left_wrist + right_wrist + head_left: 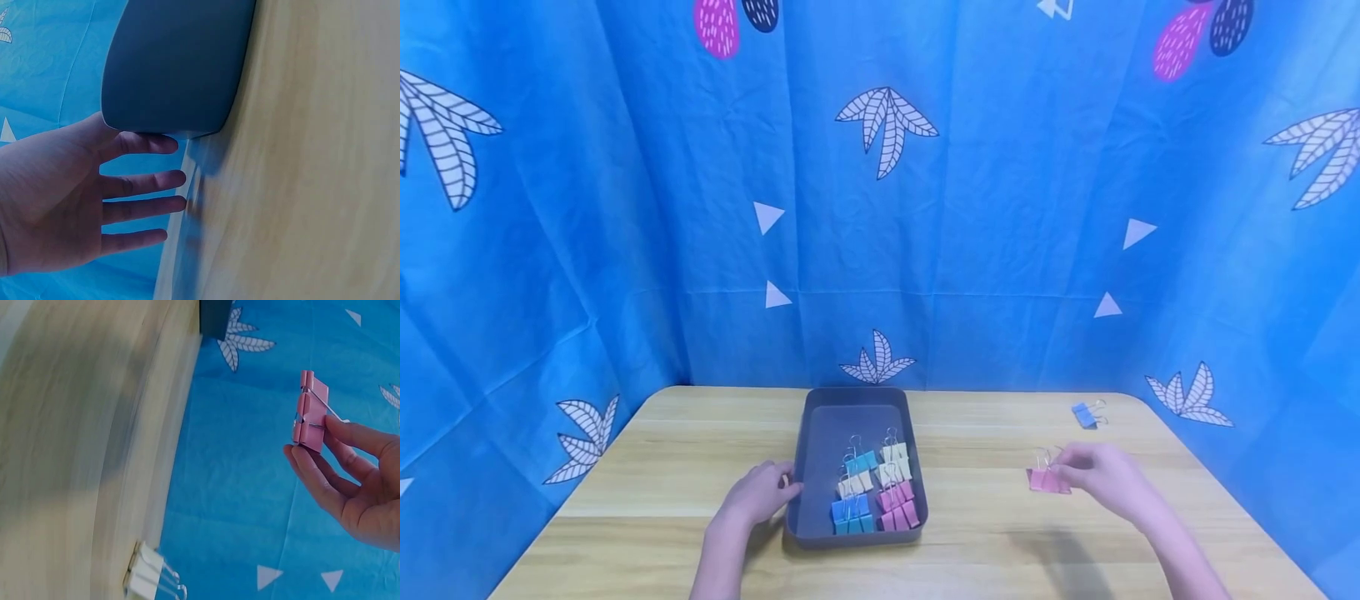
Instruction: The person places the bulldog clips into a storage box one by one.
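Observation:
My right hand (1101, 479) pinches a pink binder clip (1047, 481) between thumb and fingers, above the right part of the table. In the right wrist view, the thumb of my right hand (369, 481) lies against the pink clip (310, 415) by its wire handle. My left hand (758, 496) touches the left side of a dark grey tray (800, 433). The left wrist view has the fingers of my left hand (69, 194) fairly straight, the uppermost against the tray (178, 69); the thumb is mostly hidden behind it.
Inside the tray, two columns hold several binder clips: teal (853, 525), blue (841, 508), cream (891, 473) and pink (898, 518). A blue binder clip (1086, 415) lies on the wooden table (977, 433) at the back right. A blue patterned curtain (1000, 208) hangs behind.

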A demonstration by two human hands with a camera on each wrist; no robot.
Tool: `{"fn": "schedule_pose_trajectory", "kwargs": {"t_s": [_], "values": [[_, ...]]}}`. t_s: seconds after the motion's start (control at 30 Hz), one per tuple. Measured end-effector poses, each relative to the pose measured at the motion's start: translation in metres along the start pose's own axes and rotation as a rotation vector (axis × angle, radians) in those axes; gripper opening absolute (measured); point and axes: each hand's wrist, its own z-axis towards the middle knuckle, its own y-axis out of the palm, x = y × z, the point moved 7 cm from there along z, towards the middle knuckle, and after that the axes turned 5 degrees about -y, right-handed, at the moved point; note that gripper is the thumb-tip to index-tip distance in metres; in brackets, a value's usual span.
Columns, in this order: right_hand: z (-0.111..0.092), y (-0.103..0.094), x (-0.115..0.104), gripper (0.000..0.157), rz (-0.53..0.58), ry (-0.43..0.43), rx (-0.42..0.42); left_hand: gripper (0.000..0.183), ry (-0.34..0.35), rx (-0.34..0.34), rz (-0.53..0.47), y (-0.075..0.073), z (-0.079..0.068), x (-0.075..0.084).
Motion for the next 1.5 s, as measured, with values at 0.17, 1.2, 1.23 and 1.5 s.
{"fn": "schedule_pose_trajectory", "kwargs": {"t_s": [0.17,1.2,1.23,1.5], "values": [[0.008,0.006,-0.007,0.01,0.02,0.012,0.009,0.034,-0.012,-0.01,0.005,0.001,0.001,-0.001],[0.043,0.028,-0.026,0.008,0.128,-0.013,0.059,0.03,-0.032,-0.027,-0.03,0.0,0.0,0.0],[0.044,0.029,-0.026,0.008,0.134,-0.015,0.057,0.03,-0.031,-0.024,-0.029,0.0,0.0,0.0],[0.05,0.034,-0.031,0.008,0.153,-0.001,0.062,0.029,-0.026,-0.027,-0.03,0.0,0.0,0.0]]}}
